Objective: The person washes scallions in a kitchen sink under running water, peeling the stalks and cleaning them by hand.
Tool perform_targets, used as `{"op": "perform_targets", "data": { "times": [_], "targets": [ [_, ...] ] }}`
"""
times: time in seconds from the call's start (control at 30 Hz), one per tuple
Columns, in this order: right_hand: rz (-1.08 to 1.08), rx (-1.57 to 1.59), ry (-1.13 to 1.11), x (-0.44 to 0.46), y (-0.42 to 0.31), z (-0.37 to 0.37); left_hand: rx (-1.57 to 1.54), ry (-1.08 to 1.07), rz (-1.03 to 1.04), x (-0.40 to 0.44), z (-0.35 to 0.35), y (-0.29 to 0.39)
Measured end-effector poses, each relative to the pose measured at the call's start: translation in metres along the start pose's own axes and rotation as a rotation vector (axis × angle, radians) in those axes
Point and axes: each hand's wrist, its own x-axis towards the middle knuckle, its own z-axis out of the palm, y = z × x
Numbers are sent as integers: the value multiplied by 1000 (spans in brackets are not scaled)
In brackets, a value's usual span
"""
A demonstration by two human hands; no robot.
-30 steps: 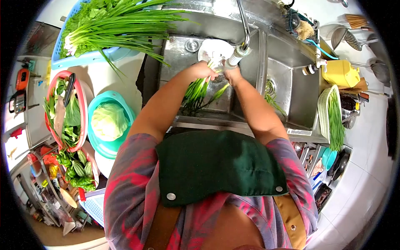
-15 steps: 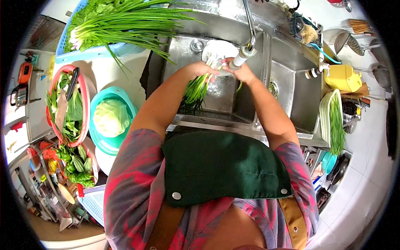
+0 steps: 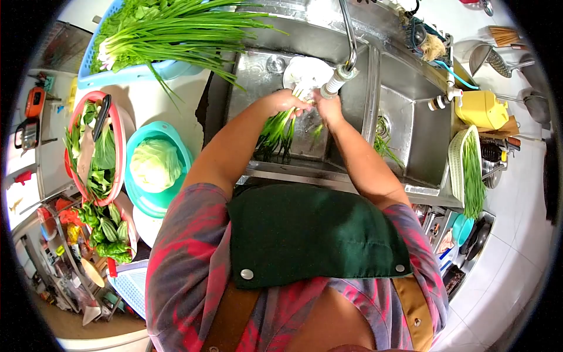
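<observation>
My left hand (image 3: 286,103) is closed around a bunch of green onions (image 3: 278,135) over the left sink basin (image 3: 249,76). Their pale root ends point up and to the right, while the dark green leaves hang down into the basin. Close beside those root ends is my right hand (image 3: 329,108), just under the faucet head (image 3: 339,81); its fingers are partly hidden and blurred. A blurred green strand (image 3: 317,130) shows below it. Behind the hands, a white round plate or bowl (image 3: 305,67) sits in the basin.
Green scraps (image 3: 384,144) lie in the right basin (image 3: 419,123). At left are a blue basket (image 3: 170,69) heaped with greens, a red-rimmed basin (image 3: 120,146) of leaves and a knife, and a teal bowl (image 3: 186,155) holding a cabbage (image 3: 155,166). A yellow jug (image 3: 482,110) stands right.
My right hand has turned and shifted slightly left and down, under the faucet. More green scraps show in the right basin. My left hand still grips the green onions in about the same place.
</observation>
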Motion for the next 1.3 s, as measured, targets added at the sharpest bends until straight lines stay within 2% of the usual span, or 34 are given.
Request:
{"op": "perform_targets", "data": {
  "times": [0.03, 0.1, 0.17, 0.2, 0.23, 0.3, 0.37, 0.43, 0.5, 0.57, 0.63, 0.7, 0.73, 0.77, 0.83, 0.87, 0.97, 1.03, 1.1, 1.2, 1.3],
  "targets": [
    [258, 251, 71, -11, -29, -11, 52, -10, -19, -1, 2, 2],
    [327, 381, 277, 23, 15, -27, 45, -35, -16, -6, -3, -2],
    [401, 200, 1, 10, -22, -50, -13, -22, -4, -16, -8, -5],
    [373, 146, -24, 2, -37, -58, -93, -25, 76, -19, -11, -7],
    [251, 191, -78, 4, -30, -64, -143, -8, 64, -17, -12, -9],
    [405, -55, -264, -3, -49, -106, -239, 17, 46, -7, -13, -12],
    [533, -5, -222, -6, -54, -148, -331, -1, 58, 3, -3, -1],
    [594, 229, -299, -5, -55, -193, -351, 36, 53, 16, 17, 14],
    [463, 486, -343, -6, -48, -216, -332, -26, 104, 26, 28, 18],
    [484, 655, -303, -2, -35, -207, -323, 5, 115, 32, 36, 14],
    [510, 661, -303, 5, -18, -170, -452, -10, 63, 31, 45, 8],
    [555, 552, -357, 1, -30, -119, -324, -59, 165, 27, 57, 2],
    [551, 633, -372, 7, -18, -96, -175, -87, 214, 33, 60, -4],
    [547, 712, -387, 14, -4, -74, -214, -81, 293, 19, 71, 6],
    [525, 709, -155, 16, 2, -39, -242, -59, 262, 25, 65, -8],
    [504, 728, -188, 22, 15, -33, -249, 13, 254, 25, 60, -12],
    [555, 668, -290, 6, -9, -38, -238, 255, 267, 10, 51, -13],
    [518, 288, -423, -7, -24, -41, -271, 439, 270, 10, 48, -19],
    [382, 198, -544, -9, -26, -39, -297, 450, 353, 13, 43, -21],
    [277, 206, -411, 4, -16, -31, -268, 531, 380, 17, 41, -10],
    [309, 250, -432, -6, -41, -29, -726, 417, 296, 16, 36, 14]
  ]
}}
